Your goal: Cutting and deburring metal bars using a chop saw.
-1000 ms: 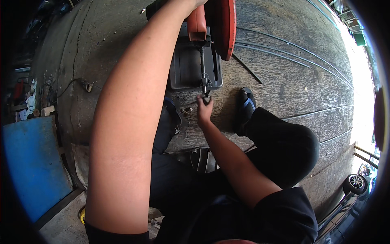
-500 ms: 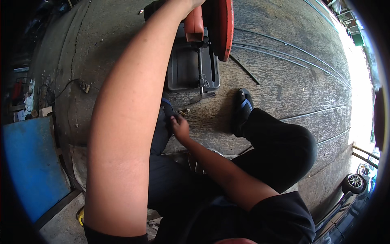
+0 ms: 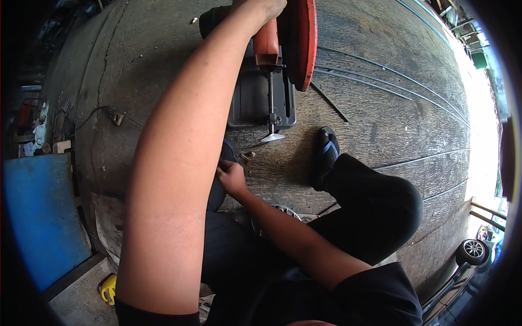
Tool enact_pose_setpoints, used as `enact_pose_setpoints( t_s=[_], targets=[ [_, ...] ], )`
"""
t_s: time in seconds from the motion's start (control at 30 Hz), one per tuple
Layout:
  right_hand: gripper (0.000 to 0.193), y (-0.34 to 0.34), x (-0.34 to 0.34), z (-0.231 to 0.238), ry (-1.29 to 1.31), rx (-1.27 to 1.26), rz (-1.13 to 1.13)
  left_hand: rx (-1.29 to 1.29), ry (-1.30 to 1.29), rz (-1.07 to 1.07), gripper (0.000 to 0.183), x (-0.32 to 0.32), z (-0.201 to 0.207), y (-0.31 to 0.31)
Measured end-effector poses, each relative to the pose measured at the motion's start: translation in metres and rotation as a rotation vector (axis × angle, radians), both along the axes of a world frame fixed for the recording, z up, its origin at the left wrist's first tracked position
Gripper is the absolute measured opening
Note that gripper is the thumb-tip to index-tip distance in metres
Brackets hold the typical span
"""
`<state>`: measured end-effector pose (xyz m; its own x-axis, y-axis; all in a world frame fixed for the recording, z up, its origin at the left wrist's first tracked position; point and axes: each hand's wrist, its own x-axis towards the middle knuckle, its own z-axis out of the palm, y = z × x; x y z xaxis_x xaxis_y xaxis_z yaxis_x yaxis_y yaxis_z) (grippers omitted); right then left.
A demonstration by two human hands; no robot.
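Observation:
My left arm stretches up to the red and black chop saw [image 3: 266,43] at the top. My left hand [image 3: 269,7] is closed on the saw's upper part, its fingers partly cut off by the picture's edge. The round red blade guard [image 3: 308,49] stands right of it. Below lies the saw's black base [image 3: 250,98], with a clamp screw ending in a silvery crank handle [image 3: 272,138]. My right hand [image 3: 234,179] is curled beside my left shoe, below the crank and apart from it. My left forearm hides its fingertips and anything they hold.
Several long thin metal rods [image 3: 370,79] lie on the worn floor at right. A short dark bar [image 3: 329,101] lies beside the saw. A blue panel [image 3: 46,217] stands at left, near a yellow tool [image 3: 108,289]. A car wheel [image 3: 473,251] shows at lower right.
The view has shifted, so saw and floor appear slightly lower. The crank handle has turned and now looks silvery rather than dark. My right hand has moved slightly left, partly behind my left forearm.

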<state>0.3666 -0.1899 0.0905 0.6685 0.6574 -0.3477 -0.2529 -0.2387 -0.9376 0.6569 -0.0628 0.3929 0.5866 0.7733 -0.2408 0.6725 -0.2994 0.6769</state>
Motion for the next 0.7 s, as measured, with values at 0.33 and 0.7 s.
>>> enact_pose_setpoints(
  t_s=[0.33,0.7],
  targets=[
    [0.017,0.02,0.145,0.013,0.104,0.114,-0.266,-0.36,-0.556,0.377,0.034,-0.066,-0.123,0.032],
    [0.019,0.135,0.22,-0.027,0.346,0.181,-0.551,-0.823,-0.173,0.614,0.048,-0.061,-0.401,0.132]
  ],
)
